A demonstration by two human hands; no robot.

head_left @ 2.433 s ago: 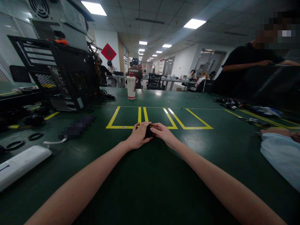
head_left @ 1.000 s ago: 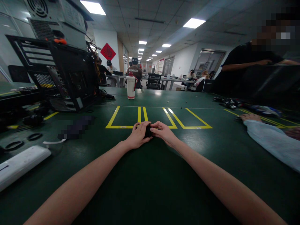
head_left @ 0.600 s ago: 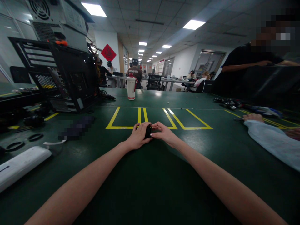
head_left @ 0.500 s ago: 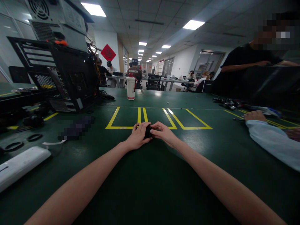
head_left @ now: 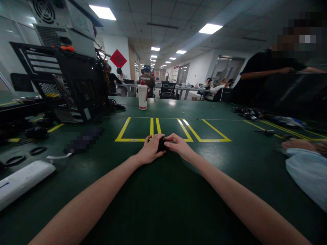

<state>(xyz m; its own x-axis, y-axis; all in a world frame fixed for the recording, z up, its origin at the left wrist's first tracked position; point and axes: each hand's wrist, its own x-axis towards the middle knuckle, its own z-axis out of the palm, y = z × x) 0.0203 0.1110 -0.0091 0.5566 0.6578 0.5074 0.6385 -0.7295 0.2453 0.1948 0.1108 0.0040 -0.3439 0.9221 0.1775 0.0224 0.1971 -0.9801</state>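
Observation:
My left hand (head_left: 151, 148) is wrapped over a small black block-like object (head_left: 161, 145) and holds it at the table's middle. Most of that object is hidden under my fingers, so its exact kind cannot be told. My right hand (head_left: 178, 145) is pinched at the object's right side, thumb and index fingertips close together. Whether a small part sits between those fingertips is too small to make out. Both hands rest low over the green table (head_left: 163, 197), just in front of the yellow tape outlines (head_left: 133, 140).
A black computer case (head_left: 84, 88) stands at the left, a white power bank-like device (head_left: 22, 183) nearer me. A white cup (head_left: 142, 97) stands farther back. At right lie a screwdriver-like tool (head_left: 265, 132) and a co-worker's hand (head_left: 298, 144) in a light blue sleeve.
My two hands stay almost still around the black object. The co-worker's hand at the right has drawn back toward the right edge, uncovering the dark tool on the table.

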